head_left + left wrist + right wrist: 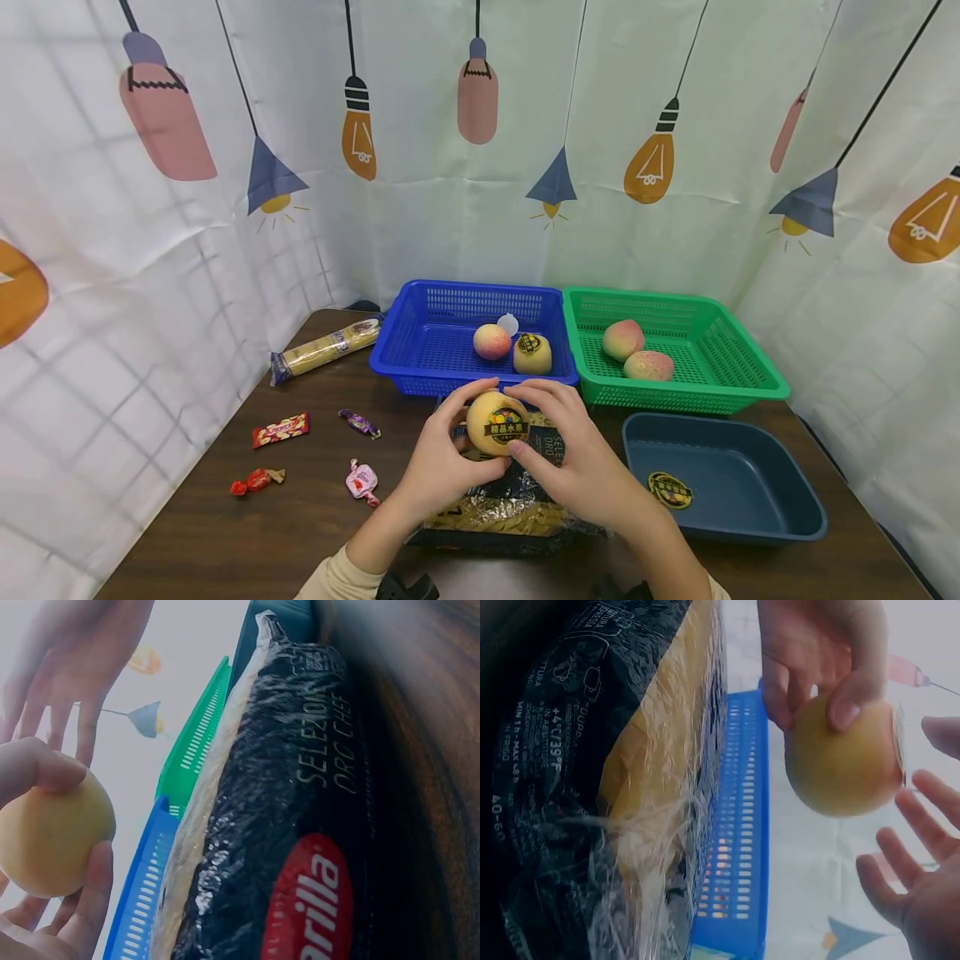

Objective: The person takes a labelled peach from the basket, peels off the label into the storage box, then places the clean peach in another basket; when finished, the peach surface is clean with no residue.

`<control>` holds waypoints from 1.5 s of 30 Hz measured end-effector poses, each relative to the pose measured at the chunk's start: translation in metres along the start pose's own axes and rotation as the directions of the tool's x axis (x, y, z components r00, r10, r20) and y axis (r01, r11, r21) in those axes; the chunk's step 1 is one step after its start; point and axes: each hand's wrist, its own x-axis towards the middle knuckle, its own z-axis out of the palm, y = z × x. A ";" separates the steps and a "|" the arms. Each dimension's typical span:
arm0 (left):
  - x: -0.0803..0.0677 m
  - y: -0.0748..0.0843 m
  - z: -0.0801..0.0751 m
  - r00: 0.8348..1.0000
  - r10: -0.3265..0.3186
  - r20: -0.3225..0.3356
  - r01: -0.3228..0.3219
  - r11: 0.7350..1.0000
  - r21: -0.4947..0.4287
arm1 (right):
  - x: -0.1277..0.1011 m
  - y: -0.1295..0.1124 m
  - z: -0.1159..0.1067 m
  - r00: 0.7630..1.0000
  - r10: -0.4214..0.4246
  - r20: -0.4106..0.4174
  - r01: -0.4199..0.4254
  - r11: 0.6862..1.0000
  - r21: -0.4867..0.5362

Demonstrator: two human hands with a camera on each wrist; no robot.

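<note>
My left hand (444, 454) holds a pale yellow peach (487, 437) between thumb and fingers, raised over the package. A black and gold round sticker (507, 425) is on the peach's side. The right hand (573, 454) is spread beside it, thumb near the sticker's edge; in the right wrist view its fingers (900, 859) are loosely extended and apart from one another. Below both hands lies a black and gold Barilla pasta package (277, 787) in shiny clear wrap.
Behind stand a blue basket (412, 333) with two peaches and a green basket (705, 362) with two more. A dark blue tray (738, 475) with a sticker inside is at right. Several wrapped candies (281, 430) and a long yellow packet (326, 348) lie at left.
</note>
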 end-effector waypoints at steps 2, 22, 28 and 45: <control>-0.001 0.000 0.001 1.000 0.012 -0.003 -0.012 1.000 0.019 | 0.000 -0.001 0.003 0.999 -0.033 0.011 0.033 0.999 -0.028; -0.002 0.003 0.004 0.997 0.056 -0.056 -0.046 0.983 0.179 | -0.007 -0.003 0.011 0.954 -0.167 -0.249 0.140 0.983 -0.123; -0.002 0.003 0.003 0.996 0.053 -0.068 -0.039 0.981 0.188 | -0.016 -0.001 0.008 0.939 -0.195 -0.284 0.185 0.981 -0.064; -0.001 0.003 0.001 0.995 0.007 -0.104 0.008 0.990 0.139 | -0.053 0.015 -0.060 0.975 0.045 -0.216 -0.047 0.999 -0.004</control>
